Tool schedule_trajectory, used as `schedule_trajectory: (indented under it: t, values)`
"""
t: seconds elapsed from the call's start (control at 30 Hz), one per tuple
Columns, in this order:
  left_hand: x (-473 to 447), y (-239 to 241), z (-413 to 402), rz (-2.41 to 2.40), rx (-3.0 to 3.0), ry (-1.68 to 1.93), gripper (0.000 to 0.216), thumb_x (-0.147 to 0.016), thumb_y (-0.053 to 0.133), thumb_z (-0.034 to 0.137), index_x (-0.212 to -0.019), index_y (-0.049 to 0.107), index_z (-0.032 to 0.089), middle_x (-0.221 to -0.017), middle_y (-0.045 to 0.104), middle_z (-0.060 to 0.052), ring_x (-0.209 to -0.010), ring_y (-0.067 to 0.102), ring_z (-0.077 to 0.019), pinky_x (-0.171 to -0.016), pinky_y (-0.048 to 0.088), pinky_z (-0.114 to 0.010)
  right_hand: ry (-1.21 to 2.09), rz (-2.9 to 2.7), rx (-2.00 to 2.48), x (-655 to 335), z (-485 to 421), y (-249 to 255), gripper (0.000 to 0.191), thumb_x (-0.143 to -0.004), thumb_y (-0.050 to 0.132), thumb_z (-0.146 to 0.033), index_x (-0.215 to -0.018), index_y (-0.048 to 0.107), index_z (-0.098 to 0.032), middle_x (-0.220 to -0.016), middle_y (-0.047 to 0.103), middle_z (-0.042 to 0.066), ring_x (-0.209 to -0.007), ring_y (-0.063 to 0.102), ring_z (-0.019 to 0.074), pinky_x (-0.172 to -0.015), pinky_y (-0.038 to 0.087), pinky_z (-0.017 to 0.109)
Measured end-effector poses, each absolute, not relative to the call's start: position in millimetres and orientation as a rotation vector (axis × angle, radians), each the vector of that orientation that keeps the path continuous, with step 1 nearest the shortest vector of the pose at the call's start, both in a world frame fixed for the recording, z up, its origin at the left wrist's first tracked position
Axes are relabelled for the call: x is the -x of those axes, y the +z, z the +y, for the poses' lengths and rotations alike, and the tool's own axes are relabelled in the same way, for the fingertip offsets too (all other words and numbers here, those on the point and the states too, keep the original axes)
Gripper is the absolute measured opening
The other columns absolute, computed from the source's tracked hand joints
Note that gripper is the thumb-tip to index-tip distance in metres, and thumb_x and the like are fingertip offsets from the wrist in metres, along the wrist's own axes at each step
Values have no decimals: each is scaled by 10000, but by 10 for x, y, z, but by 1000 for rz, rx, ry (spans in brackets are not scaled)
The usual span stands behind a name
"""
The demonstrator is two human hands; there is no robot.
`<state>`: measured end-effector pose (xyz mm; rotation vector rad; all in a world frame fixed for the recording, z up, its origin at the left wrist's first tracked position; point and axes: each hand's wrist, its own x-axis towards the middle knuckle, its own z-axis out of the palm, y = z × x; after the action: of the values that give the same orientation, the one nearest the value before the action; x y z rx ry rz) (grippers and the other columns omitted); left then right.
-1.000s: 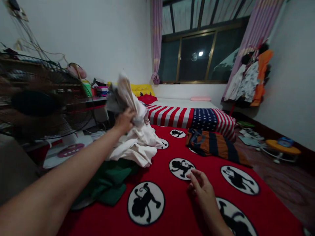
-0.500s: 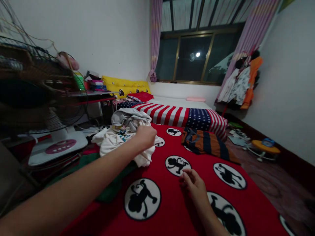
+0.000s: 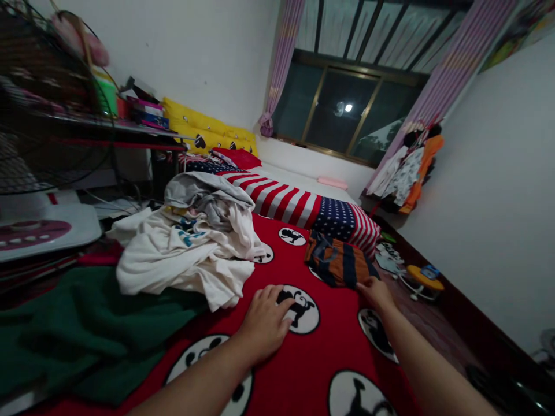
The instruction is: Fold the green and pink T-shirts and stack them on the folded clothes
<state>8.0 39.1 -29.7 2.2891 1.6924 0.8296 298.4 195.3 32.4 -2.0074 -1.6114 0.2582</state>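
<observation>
My left hand (image 3: 266, 320) is over the red blanket (image 3: 312, 358), fingers apart and holding nothing, beside a white circle with a black monkey print. My right hand (image 3: 378, 293) reaches to the near right corner of a brown and navy striped garment (image 3: 340, 263), its fingers closed on the edge. The garment lies flat and folded, with a grey-blue drawstring-like strip at its far left. To the left of my left hand sits a crumpled heap of white and grey clothes (image 3: 186, 248). A dark green cloth (image 3: 99, 329) spreads below the heap.
Behind stands a bed with a stars-and-stripes cover (image 3: 277, 193). A fan (image 3: 39, 214) and a cluttered desk (image 3: 130, 127) are at left. A low yellow-topped stool (image 3: 425, 278) stands on the floor at right, below hanging clothes (image 3: 407, 167).
My left hand has left the clothes heap and come down nearer to me. My right hand has moved forward and right to the striped garment's corner. The view has tilted and shifted.
</observation>
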Motion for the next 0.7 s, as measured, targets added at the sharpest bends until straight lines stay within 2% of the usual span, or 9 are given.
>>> schedule_trajectory:
  t: [0.1, 0.17, 0.23, 0.33, 0.43, 0.5, 0.57, 0.63, 0.7]
  values:
    - [-60, -292, 422, 1661, -2185, 981, 429, -847, 547, 288, -1274, 525, 259, -1393, 450, -93, -1284, 405, -270, -1062, 327, -459, 339, -1666, 1964, -2807, 1877, 513, 141, -638, 624, -247, -538, 540, -195, -522, 568, 25, -586, 583, 203, -595, 420, 300]
    - [-37, -248, 403, 1644, -2108, 1239, 507, -889, 480, 268, -1383, 375, 222, -1455, 360, -125, -1340, 347, -250, -1080, 321, -438, 333, -1705, 1776, -2542, 1639, 766, 151, -722, 580, -327, -645, 564, -199, -609, 586, 7, -601, 559, 163, -598, 414, 268]
    - [-9, -154, 329, 1570, -2117, 1559, 568, -920, 430, 269, -1442, 212, 224, -1520, 226, -145, -1402, 243, -245, -1108, 281, -448, 241, -1745, 1301, -2240, 1234, 973, 150, -736, 595, -351, -717, 571, -204, -675, 587, 11, -628, 537, 160, -606, 405, 267]
    - [27, 48, 110, 1343, -2277, 1806, 646, -894, 493, 373, -1440, 165, 268, -1546, 141, -150, -1415, 200, -300, -1102, 264, -498, 357, -2023, 997, -1874, 432, 951, 70, -691, 596, -235, -663, 532, -226, -692, 571, 12, -620, 499, 153, -564, 369, 256]
    - [58, 221, -179, 1162, -2357, 1624, 612, -866, 527, 460, -1396, 308, 248, -1458, 357, -146, -1320, 373, -299, -1054, 331, -450, 1004, -2523, 1072, -1739, -251, 710, 139, -583, 585, -116, -615, 499, -221, -541, 464, -44, -469, 341, 97, -457, 239, 238]
    - [81, 287, -367, 1133, -2359, 1321, 451, -894, 477, 482, -1274, 495, 241, -1258, 567, -99, -1164, 515, -255, -981, 386, -386, 1488, -2447, 1047, -1772, -491, 673, 107, -624, 616, -156, -621, 517, -196, -583, 482, -40, -510, 373, 85, -482, 264, 218]
    - [108, 319, -539, 1153, -2351, 975, 371, -929, 401, 489, -1043, 650, 239, -1001, 667, -52, -962, 591, -210, -858, 428, -324, 1900, -2217, 919, -1851, -538, 752, 165, -663, 678, -264, -651, 542, -172, -640, 511, -29, -556, 414, 80, -520, 304, 200]
    - [139, 336, -704, 1215, -2334, 683, 392, -902, 450, 517, -810, 686, 218, -803, 665, -27, -777, 594, -178, -711, 426, -271, 2051, -2016, 845, -1932, -424, 809, 274, -664, 720, -375, -690, 553, -160, -639, 516, -28, -554, 432, 76, -533, 322, 195]
    - [202, 356, -872, 1265, -2285, 506, 359, -799, 601, 537, -689, 660, 200, -687, 635, 0, -653, 561, -147, -604, 391, -234, 1918, -1888, 913, -1994, -213, 717, 341, -654, 734, -443, -713, 549, -164, -602, 502, -40, -527, 433, 75, -526, 323, 195]
